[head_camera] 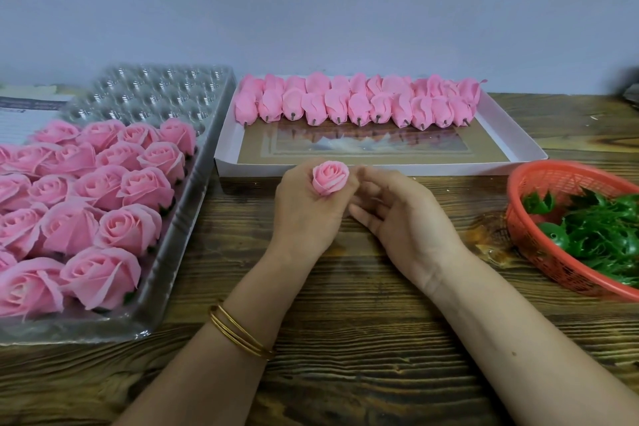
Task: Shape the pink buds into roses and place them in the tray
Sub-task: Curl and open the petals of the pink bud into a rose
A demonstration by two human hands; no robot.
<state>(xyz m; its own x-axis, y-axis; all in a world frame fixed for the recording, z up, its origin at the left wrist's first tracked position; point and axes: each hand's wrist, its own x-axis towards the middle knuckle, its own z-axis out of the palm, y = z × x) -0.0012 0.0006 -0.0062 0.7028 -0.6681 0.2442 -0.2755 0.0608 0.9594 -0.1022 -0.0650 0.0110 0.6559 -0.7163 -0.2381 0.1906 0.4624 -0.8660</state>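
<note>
Pink rose (329, 178) sits at the middle, grasped in the left hand (307, 207) fingers; the right hand (397, 214) touches it, fingers loose. The tray (193, 183) lies at nine o'clock, the buds (356, 104) at twelve.

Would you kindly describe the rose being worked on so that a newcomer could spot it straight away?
Start at the white cardboard box holding rows of unshaped pink buds at the table's far middle. Just in front of its near edge, the left hand holds up a small pink rose. Unlike the tray's wide roses, it is tightly furled and held off the table.
</note>
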